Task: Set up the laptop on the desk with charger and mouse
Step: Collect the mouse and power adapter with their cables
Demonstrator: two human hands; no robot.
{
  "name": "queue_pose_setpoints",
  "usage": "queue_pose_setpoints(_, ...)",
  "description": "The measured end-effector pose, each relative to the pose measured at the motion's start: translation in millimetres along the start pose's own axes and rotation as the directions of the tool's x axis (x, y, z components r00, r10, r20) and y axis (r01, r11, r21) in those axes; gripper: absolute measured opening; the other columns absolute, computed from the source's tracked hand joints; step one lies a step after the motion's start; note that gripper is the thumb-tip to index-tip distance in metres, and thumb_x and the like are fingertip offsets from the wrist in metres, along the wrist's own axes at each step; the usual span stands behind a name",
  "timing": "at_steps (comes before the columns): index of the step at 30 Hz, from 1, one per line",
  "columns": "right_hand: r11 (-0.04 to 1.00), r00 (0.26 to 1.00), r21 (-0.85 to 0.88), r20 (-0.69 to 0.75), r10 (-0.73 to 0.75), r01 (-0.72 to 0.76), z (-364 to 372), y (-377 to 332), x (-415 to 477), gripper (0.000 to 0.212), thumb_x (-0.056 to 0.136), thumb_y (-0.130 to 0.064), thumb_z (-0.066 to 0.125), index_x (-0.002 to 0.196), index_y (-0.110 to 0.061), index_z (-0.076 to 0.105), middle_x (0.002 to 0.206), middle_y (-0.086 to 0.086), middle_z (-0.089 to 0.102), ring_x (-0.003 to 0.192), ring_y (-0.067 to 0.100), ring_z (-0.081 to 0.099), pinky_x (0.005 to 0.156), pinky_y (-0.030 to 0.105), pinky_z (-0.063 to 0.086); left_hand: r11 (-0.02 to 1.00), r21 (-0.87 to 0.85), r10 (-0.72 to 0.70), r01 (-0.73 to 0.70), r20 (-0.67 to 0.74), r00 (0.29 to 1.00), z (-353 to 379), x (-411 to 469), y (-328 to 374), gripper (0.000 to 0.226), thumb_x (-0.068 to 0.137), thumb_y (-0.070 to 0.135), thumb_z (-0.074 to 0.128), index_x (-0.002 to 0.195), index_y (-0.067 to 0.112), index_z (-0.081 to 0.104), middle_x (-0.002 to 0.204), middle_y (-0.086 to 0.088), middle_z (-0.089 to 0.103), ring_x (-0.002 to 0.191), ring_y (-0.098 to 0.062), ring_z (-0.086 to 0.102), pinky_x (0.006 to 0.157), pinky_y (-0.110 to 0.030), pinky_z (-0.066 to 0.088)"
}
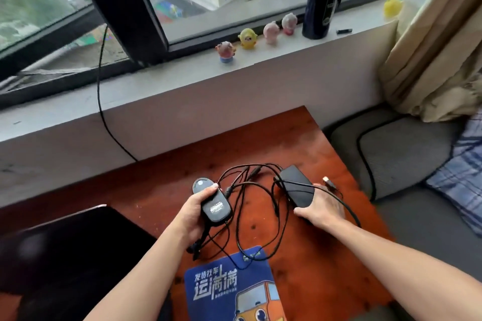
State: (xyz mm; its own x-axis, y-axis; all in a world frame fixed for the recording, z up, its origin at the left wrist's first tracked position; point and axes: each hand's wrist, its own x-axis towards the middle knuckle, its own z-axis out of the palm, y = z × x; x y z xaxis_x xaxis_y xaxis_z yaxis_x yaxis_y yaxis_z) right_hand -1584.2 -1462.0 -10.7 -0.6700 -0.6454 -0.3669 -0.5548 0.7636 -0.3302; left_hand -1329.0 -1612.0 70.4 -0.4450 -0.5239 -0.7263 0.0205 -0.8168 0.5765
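My left hand [196,212] grips a black wired mouse [211,200], turned underside up, above the middle of the reddish wooden desk [161,180]. My right hand [321,208] holds the black charger brick [297,186] against the desk to the right. Tangled black cables [257,203] lie between the two hands, with a USB plug [328,181] beyond the right hand. A closed black laptop [65,250] lies at the desk's left. A blue mouse pad [229,284] with a cartoon truck sits at the near edge.
A windowsill behind the desk carries small toy figures [247,38], a dark bottle [323,0] and a small black stick [344,31]. A black cord [100,101] hangs from the window down behind the desk. A grey cushion [396,154] and a beige curtain [438,55] are at right.
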Motion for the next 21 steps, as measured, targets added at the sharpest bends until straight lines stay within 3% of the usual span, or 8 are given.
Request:
queue_pose_setpoints(4,0.987,0.996,-0.135,0.012,-0.086,0.087,0,8,27,0.080,0.049,-0.067,0.063,0.114,-0.021,0.057,0.110,0.001,0.054,0.106,0.024,0.055,0.085,0.033,0.049,0.998,0.048,-0.029,0.034,-0.107,0.994,7,12,-4,0.026,0.066,0.029,0.074,0.085,0.013,0.065,0.082,-0.008,0.073,0.067,-0.022,0.070,0.061,-0.030,0.058)
queue_pose_setpoints(8,0.955,0.984,-0.240,0.051,-0.168,0.176,-1,16,40,0.080,0.053,-0.071,0.057,0.117,-0.022,0.052,0.110,-0.001,0.050,0.106,0.022,0.048,0.086,0.034,0.047,0.996,0.044,-0.074,0.081,-0.140,0.987,12,24,-9,0.031,0.068,0.030,0.073,0.092,0.011,0.069,0.095,-0.011,0.072,0.070,-0.022,0.070,0.062,-0.029,0.056)
queue_pose_setpoints(12,0.929,0.976,-0.305,0.115,-0.185,0.212,-4,18,43,0.104,0.061,-0.077,0.056,0.142,-0.015,0.034,0.127,0.002,0.048,0.118,0.024,0.043,0.094,0.035,0.045,0.991,0.093,-0.085,0.100,-0.155,0.984,14,27,-8,0.030,0.072,0.028,0.072,0.095,0.010,0.067,0.095,-0.012,0.071,0.074,-0.024,0.068,0.068,-0.035,0.055)
queue_pose_setpoints(14,0.934,0.976,-0.294,0.134,-0.172,0.205,-4,19,37,0.111,0.067,-0.078,0.055,0.150,-0.015,0.020,0.140,0.004,0.042,0.128,0.026,0.039,0.101,0.036,0.042,0.987,0.150,-0.032,0.056,-0.158,0.987,13,24,-3,0.033,0.067,0.025,0.074,0.095,0.009,0.067,0.086,-0.011,0.071,0.071,-0.024,0.068,0.064,-0.034,0.056)
queue_pose_setpoints(17,0.938,0.979,-0.289,0.122,-0.161,0.190,-6,17,17,0.103,0.077,-0.072,0.053,0.153,-0.017,0.010,0.153,0.004,0.031,0.140,0.024,0.029,0.103,0.036,0.041,0.968,0.246,0.085,-0.046,-0.148,0.985,4,19,9,0.025,0.071,0.014,0.073,0.093,0.007,0.063,0.081,-0.012,0.068,0.071,-0.024,0.067,0.066,-0.036,0.056)
queue_pose_setpoints(21,0.920,0.962,-0.280,0.098,-0.256,0.273,-12,7,-28,0.074,0.086,-0.062,0.048,0.148,-0.026,0.030,0.151,-0.003,0.033,0.139,0.017,0.028,0.097,0.035,0.046,0.823,0.543,0.280,-0.166,-0.134,0.951,-20,-6,28,0.011,0.079,0.009,0.072,0.082,0.009,0.061,0.076,-0.009,0.061,0.071,-0.024,0.059,0.071,-0.038,0.050)
